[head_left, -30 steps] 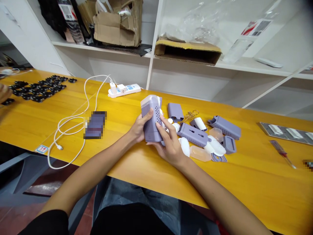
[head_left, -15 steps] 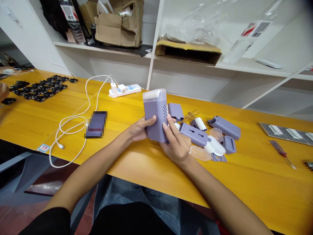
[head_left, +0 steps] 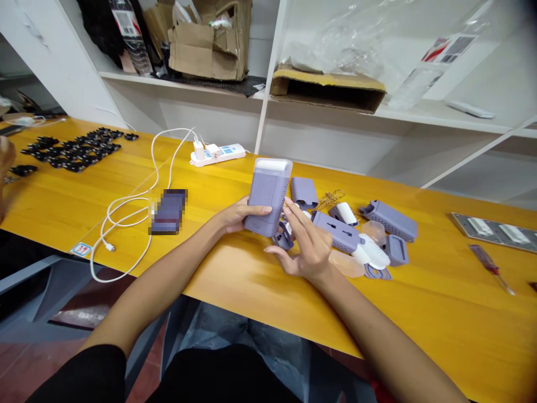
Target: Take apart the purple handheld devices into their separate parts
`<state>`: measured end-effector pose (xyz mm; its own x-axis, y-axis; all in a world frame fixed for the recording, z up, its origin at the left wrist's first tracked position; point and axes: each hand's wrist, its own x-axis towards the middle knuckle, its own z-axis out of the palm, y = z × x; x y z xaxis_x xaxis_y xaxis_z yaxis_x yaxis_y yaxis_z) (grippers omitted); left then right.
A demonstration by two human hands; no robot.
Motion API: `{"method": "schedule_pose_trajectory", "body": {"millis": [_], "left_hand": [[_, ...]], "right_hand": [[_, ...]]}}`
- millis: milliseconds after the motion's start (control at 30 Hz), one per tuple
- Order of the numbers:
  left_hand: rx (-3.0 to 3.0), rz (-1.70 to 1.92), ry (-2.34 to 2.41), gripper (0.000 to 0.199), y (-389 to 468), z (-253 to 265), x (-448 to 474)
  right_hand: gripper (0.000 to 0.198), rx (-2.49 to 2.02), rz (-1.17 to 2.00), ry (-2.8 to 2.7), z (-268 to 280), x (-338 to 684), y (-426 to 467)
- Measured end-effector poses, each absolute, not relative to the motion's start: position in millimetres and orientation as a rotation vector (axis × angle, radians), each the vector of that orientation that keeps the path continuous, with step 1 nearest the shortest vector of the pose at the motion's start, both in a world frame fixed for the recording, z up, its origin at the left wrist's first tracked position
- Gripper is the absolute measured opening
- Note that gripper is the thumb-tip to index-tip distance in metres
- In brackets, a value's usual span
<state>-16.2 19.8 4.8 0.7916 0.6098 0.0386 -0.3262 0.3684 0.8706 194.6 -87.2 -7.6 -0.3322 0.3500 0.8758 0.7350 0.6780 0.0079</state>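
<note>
A purple box-shaped plastic case (head_left: 266, 196) with a translucent white cap is held up over the table, slightly tilted. My left hand (head_left: 243, 215) grips its left side, thumb across the ribbed front face. At the case's perforated right side is my right hand (head_left: 308, 240), its fingers stretched out and the thumb spread apart. The fingertips reach the case's edge; whether they touch it I cannot tell. Just right of the hands lie loose purple housings (head_left: 335, 230), a white oval part (head_left: 373, 252), a clear cover (head_left: 346, 264) and a small bunch of brown wire (head_left: 331, 198).
A coiled white cable (head_left: 111, 224) and a blurred phone-like object (head_left: 168, 211) lie left, near a power strip (head_left: 218, 155). Several black parts (head_left: 79, 148) sit farther left, beside another person's hand (head_left: 6, 157). A screwdriver (head_left: 490, 267) and metal strip (head_left: 495, 230) are right. Shelves (head_left: 235, 89) stand behind.
The case has tilted, its top leaning right and its front turning more toward me. My right hand has loosened from its lower right side, thumb now spread away.
</note>
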Motion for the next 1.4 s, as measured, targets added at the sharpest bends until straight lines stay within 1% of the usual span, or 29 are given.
{"method": "schedule_pose_trajectory", "body": {"millis": [100, 200, 267, 367, 433, 633, 700, 800, 900, 1067, 1200, 1267, 1333, 1400], "left_hand": [[1.089, 0.452, 0.259, 0.078, 25, 2, -21], [1.145, 0.279, 0.201, 0.087, 26, 0, -24], [1.181, 0.182, 0.184, 0.090, 27, -1, -25], [1.220, 0.095, 0.200, 0.092, 29, -1, -27], [1.226, 0.060, 0.236, 0.091, 32, 1, -30], [1.219, -0.056, 0.288, 0.089, 38, 3, -37], [1.229, -0.083, 0.292, 0.086, 38, 2, -37], [1.233, -0.142, 0.266, 0.080, 36, 1, -36], [1.201, -0.189, 0.228, 0.079, 34, -1, -33], [1.186, -0.186, 0.208, 0.076, 31, -4, -25], [1.190, -0.145, 0.278, 0.084, 29, -2, -22], [1.189, -0.132, 0.294, 0.084, 28, -2, -22], [1.194, -0.126, 0.274, 0.081, 28, -1, -22], [1.199, -0.121, 0.254, 0.074, 29, -1, -23]], "right_hand": [[0.080, -0.892, -0.416, -1.738, -9, 197, -85], [0.075, -0.982, -0.330, -1.549, -10, 199, -81], [0.066, -0.971, -0.259, -1.535, -8, 200, -79], [0.047, -0.875, -0.195, -1.604, -1, 201, -77], [0.042, -0.846, -0.145, -1.645, 4, 201, -78], [0.048, -0.876, 0.145, -1.743, 8, 197, -81], [0.047, -0.863, 0.198, -1.752, 6, 193, -83], [0.037, -0.836, 0.184, -1.707, 4, 190, -86], [0.028, -0.811, 0.183, -1.678, 3, 192, -87], [0.027, -0.842, 0.287, -1.614, 2, 198, -85], [0.027, -0.914, 0.357, -1.515, 2, 197, -82], [0.027, -0.946, 0.399, -1.482, 2, 197, -80], [0.027, -0.980, 0.431, -1.471, 3, 197, -80], [0.027, -1.015, 0.393, -1.473, 3, 196, -80]]}}
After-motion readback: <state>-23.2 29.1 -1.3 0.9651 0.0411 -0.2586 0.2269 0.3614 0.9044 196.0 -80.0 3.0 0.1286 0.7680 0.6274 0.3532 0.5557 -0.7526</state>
